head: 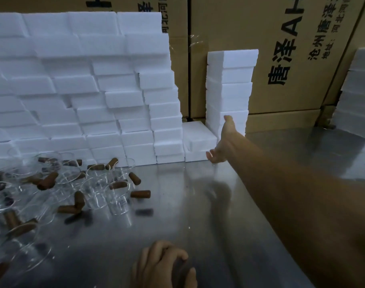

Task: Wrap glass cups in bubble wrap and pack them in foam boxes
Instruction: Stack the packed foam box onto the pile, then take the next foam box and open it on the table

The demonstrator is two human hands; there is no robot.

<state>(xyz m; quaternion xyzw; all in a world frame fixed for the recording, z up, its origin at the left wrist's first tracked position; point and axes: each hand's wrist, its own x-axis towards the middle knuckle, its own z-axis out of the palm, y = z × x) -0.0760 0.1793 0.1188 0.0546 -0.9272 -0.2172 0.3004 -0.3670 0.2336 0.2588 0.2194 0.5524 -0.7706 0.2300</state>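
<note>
Several clear glass cups with brown stubby handles lie jumbled on the left of the steel table. White foam boxes are stacked in a tall wall behind them. My right hand is stretched far forward, fingers spread, at the right side of a low foam box and in front of a narrow foam stack. It holds nothing. My left hand rests at the near table edge, fingers curved over something dark that I cannot make out. No bubble wrap is visible.
Large printed cardboard cartons form the back wall. Another foam stack stands at the far right. Bare steel table lies between my two hands and to the right.
</note>
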